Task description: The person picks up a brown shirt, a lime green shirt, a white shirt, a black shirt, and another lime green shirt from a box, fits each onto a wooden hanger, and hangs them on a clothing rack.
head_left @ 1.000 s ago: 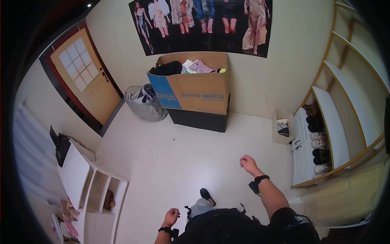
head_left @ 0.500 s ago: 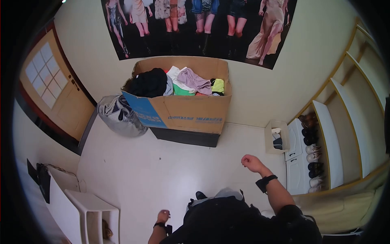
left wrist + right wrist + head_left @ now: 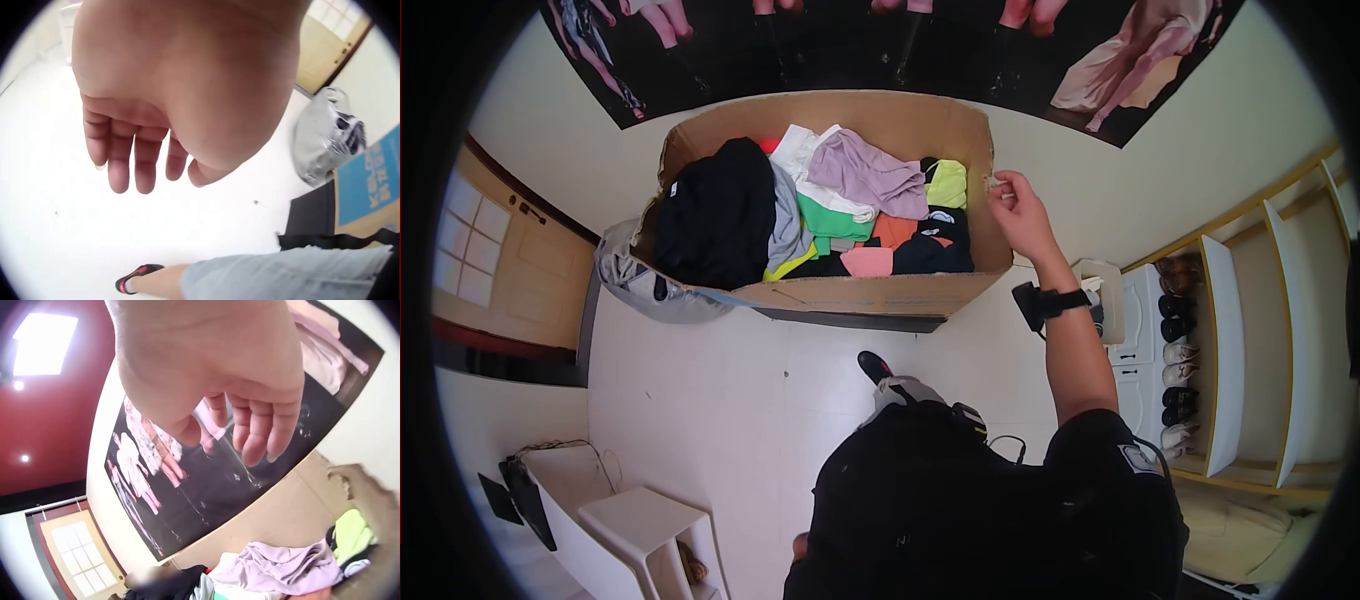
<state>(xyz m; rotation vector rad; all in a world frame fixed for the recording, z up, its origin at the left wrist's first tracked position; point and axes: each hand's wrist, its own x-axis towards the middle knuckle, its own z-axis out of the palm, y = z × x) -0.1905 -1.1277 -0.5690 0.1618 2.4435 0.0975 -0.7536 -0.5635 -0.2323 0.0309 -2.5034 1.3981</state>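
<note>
A large cardboard box holds a heap of clothes: a black garment at its left, a lilac one over white cloth, a neon yellow one at the right. My right hand is at the box's right edge, fingers loosely bent; whether they touch the cardboard I cannot tell. In the right wrist view that hand hangs with relaxed fingers, nothing in them, above the lilac garment. My left hand hangs empty over the floor with relaxed fingers; the head view shows only a sliver of it.
A silvery bag stands left of the box. At the right are a small bin with things in it and a shelf unit with shoes beside it. A white cabinet stands at the lower left, a door beyond.
The box has come closer, and more of the clothes show. My right hand has moved forward to the box's right edge. My left hand has dropped mostly out of the head view.
</note>
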